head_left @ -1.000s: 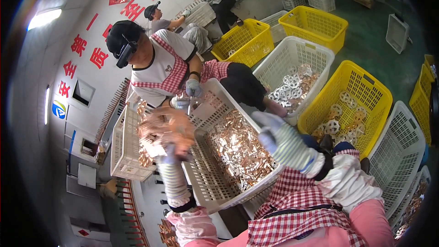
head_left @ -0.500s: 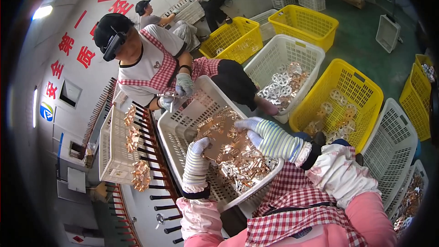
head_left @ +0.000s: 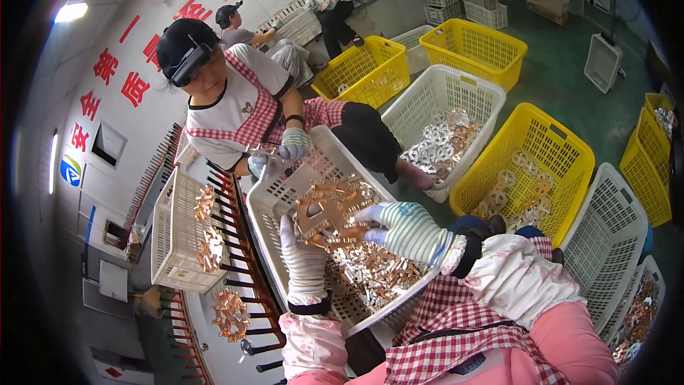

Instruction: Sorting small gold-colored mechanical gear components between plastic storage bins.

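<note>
A copper-coloured flat metal plate [head_left: 342, 208] with a cut-out pattern is between my two hands, above the white basket. My left hand [head_left: 305, 264], in a striped knit glove, grips its left edge with the thumb up. At the right edge, my right hand [head_left: 413, 229], also in a striped glove, has its fingertips closed on the plate. Below them, the white perforated basket [head_left: 267, 232] holds a heap of small copper and silver metal pieces [head_left: 374, 274]. The fingers behind the plate are hidden.
Opposite me a co-worker [head_left: 239, 100] in gloves handles metal pieces at the basket's far end. A rack of black-tipped rods [head_left: 256, 292] and a white crate [head_left: 182, 232] stand left. To the right are a yellow basket [head_left: 581, 171] and a white basket [head_left: 491, 110] with metal parts.
The plate has tilted and now shows a large opening, where a plainer face showed before. My left hand has shifted slightly left and my right fingers lie lower. The view has moved a little.
</note>
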